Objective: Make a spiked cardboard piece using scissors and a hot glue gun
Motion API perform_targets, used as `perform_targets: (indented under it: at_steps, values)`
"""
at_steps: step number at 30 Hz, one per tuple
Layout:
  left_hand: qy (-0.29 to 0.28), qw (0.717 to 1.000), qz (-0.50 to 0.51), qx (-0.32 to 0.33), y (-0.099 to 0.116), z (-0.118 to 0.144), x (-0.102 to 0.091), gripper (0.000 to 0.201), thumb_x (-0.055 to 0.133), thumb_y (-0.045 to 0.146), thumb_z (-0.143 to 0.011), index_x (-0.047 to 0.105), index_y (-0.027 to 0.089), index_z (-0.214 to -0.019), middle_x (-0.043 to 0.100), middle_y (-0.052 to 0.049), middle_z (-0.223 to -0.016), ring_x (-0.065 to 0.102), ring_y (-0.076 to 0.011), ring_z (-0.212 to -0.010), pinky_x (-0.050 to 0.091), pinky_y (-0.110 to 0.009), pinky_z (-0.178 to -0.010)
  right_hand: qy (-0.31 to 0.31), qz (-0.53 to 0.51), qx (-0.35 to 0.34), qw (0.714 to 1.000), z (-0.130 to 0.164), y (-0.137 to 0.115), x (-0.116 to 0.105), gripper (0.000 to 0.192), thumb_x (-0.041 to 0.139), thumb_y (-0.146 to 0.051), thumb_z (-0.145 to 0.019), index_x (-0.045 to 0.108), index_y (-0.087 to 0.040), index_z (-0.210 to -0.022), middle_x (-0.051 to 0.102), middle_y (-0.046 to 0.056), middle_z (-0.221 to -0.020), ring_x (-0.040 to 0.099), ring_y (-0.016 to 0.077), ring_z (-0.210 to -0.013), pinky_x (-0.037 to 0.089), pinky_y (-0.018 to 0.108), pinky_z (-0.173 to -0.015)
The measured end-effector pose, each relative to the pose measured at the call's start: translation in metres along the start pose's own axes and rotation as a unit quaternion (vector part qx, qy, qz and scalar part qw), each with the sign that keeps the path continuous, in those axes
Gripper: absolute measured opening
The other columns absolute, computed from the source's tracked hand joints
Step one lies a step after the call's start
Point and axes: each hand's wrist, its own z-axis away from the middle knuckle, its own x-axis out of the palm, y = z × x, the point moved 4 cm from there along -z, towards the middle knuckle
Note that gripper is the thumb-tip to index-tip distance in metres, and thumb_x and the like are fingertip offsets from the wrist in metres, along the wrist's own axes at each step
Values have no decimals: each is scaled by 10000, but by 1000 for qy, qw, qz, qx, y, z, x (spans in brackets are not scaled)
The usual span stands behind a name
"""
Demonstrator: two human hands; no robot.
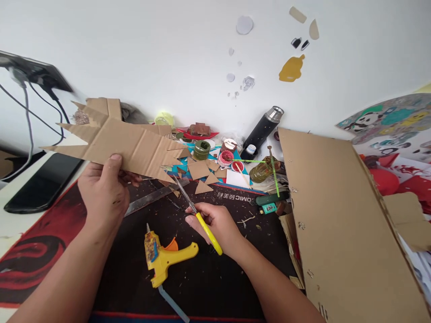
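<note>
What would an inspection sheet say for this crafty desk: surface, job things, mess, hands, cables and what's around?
Surface: dark mat, speckled; glue gun lying on it.
Job's things: cardboard piece with pointed ends; yellow-handled scissors, tip close to its jagged right end.
Clutter: cardboard scraps, green jar, metal ruler.
Hands: left hand grips the cardboard piece; right hand holds the scissors.
Cables: cables hang at the left from a dark power strip.
Surroundings: white wall with stickers; large cardboard panel at the right.

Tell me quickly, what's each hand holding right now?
Left hand: closed on brown spiky-ended cardboard sheet.
Right hand: closed on yellow-handled metal scissors.
</note>
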Motion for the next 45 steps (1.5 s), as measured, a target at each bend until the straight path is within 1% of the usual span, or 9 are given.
perform_targets:
  at_steps: [4,12,22,31,34,37,40,42,45]
  values:
    - [9,1000,12,5,2,-1,-1,263,819,349,-739,601,202,-747,542,75,-482,507,-136,-334,422,-260,-352,1,132,-31,991,0,-14,-5,355,735,-515,-995,806,-200,-1142,631,1,-766,500,146,-680,377,257,-634]
    - [-5,999,29,-18,0,2,0,290,837,367,-764,598,203,-759,549,73,-493,503,-135,-336,418,-260,-356,-46,371,-49,926,12,-42,-10,398,758,-533,-1007,790,-203,-1225,761,68,-953,654,199,-816,375,293,-701]
    - [8,999,37,-19,4,0,0,285,830,369,-720,603,204,-768,571,70,-496,501,-134,-331,379,-247,-346,-74,200,-42,976,9,-40,3,432,750,-619,-979,798,-190,-998,648,-22,-749,499,126,-659,350,250,-609]
    - [22,997,58,-44,4,-5,1,286,810,362,-655,596,212,-768,552,80,-477,497,-135,-328,367,-251,-333,-77,483,-73,869,14,-54,-9,478,732,-553,-1025,759,-221,-1368,800,109,-1062,744,239,-909,476,305,-742]
    - [18,997,60,-52,3,-2,3,290,825,351,-656,600,207,-772,569,77,-489,494,-130,-326,371,-251,-336,-67,435,-76,895,13,-61,-16,436,757,-538,-1010,787,-209,-1294,793,92,-1021,709,215,-867,453,296,-729]
    - [23,996,63,-52,4,-1,3,306,828,352,-639,598,205,-776,558,86,-485,486,-127,-323,361,-248,-333,-64,285,-56,955,10,-60,-20,430,772,-602,-972,815,-207,-1135,719,16,-852,598,157,-738,398,266,-661]
    - [31,996,65,-50,4,-4,1,301,815,352,-634,612,193,-790,551,79,-486,506,-135,-340,365,-250,-338,-58,142,-31,988,8,-53,-21,526,751,-666,-954,799,-189,-1169,637,-17,-789,523,138,-686,385,254,-625]
    - [40,996,65,-47,4,-6,-1,290,804,348,-637,604,196,-783,547,75,-488,517,-135,-354,391,-254,-353,-45,135,-37,989,8,-49,-23,549,729,-658,-975,785,-185,-1246,647,-11,-802,536,143,-691,403,258,-638]
    - [58,995,69,-44,2,-10,-5,271,781,345,-643,565,215,-743,531,74,-479,509,-127,-359,406,-255,-367,-27,302,-74,950,10,-51,-27,456,763,-586,-985,806,-217,-1249,737,37,-911,624,177,-789,433,279,-709]
